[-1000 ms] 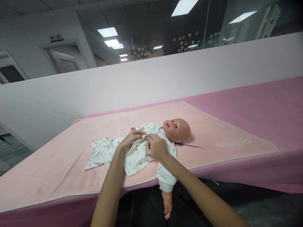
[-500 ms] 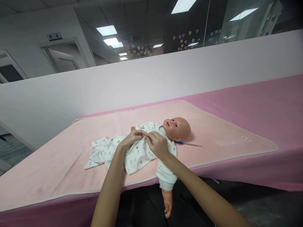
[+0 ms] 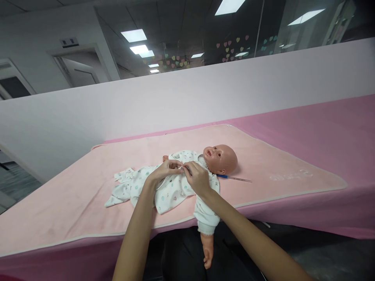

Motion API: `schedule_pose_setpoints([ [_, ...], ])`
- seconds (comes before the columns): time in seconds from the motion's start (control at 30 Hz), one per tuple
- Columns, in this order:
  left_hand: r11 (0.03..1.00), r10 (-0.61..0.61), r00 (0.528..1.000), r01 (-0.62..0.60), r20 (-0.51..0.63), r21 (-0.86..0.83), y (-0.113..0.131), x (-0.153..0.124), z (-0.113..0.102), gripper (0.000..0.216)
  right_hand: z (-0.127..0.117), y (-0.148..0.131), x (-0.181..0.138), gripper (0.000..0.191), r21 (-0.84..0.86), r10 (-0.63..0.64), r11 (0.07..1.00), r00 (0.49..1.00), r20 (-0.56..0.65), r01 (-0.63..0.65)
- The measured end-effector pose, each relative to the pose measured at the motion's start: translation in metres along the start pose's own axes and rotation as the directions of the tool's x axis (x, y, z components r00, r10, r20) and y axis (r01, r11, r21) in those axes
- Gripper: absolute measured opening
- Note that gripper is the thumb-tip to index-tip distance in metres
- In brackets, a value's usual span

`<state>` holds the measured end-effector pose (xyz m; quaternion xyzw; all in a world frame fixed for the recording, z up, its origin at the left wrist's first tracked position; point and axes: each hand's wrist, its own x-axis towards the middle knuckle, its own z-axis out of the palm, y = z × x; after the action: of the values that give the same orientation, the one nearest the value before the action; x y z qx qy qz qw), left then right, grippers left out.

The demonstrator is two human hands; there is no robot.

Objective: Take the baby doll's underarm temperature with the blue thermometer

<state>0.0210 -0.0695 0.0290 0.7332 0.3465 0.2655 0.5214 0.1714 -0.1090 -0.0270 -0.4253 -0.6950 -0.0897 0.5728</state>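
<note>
A baby doll [image 3: 223, 158] lies on its back, its head to the right and one arm hanging over the table's front edge. It wears a white printed baby shirt [image 3: 172, 195] with matching trousers [image 3: 124, 191]. Over the doll's chest, my left hand [image 3: 166, 169] pinches the shirt's front edge. My right hand [image 3: 197, 177] meets it there, fingertips closed on the same bit of cloth. Whatever fastening lies between the fingertips is too small to make out. Beside the doll's head rests a thin blue-ended stick, perhaps a thermometer or pen [image 3: 234, 178].
A pale pink blanket [image 3: 281, 164] is spread under the doll on a table with a darker pink cover [image 3: 331, 125]. Behind it runs a low white partition [image 3: 187, 97]. Glass with heart stickers stands beyond.
My fingertips have shifted slightly at the shirt's front, and the right fingers have drawn together more. The doll stays in place; the camera view has moved a little.
</note>
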Motion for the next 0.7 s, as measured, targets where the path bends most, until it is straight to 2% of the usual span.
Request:
schedule_pose_setpoints([
  [0.27,0.999,-0.008,1.000,0.008,-0.003,0.039,0.0021,0.0001,0.0012,0.035,0.0002,0.0012,-0.0015,0.019,0.040,-0.008,0.999,1.000,-0.002,0.009],
  [0.4,0.998,0.007,1.000,-0.006,-0.031,0.057,0.0026,-0.0003,0.0021,0.035,0.0001,0.0008,-0.0008,0.016,0.047,0.033,0.998,0.999,0.009,-0.033],
  [0.7,0.999,-0.005,1.000,0.004,-0.030,-0.035,-0.0019,-0.0003,0.0008,0.026,-0.0015,-0.0030,0.0000,0.016,0.047,0.092,0.995,0.996,0.015,-0.093],
])
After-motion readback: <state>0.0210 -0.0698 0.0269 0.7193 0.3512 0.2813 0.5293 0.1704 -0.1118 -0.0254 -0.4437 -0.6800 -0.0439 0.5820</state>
